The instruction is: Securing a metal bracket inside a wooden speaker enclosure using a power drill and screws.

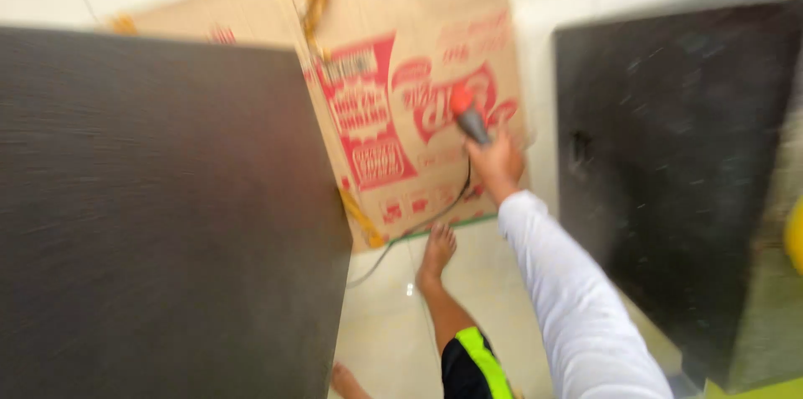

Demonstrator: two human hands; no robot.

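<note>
Red-tipped grey tool [467, 117], red-printed brown cardboard [401, 89]

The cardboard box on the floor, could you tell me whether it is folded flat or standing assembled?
Flattened. The cardboard box lies spread on the pale floor as a flat printed sheet; the right hand holds a corded tool above it.

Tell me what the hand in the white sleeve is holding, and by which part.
The right hand grips a grey corded tool with a red tip by its lower end; motion blur hides the fingers.
</note>
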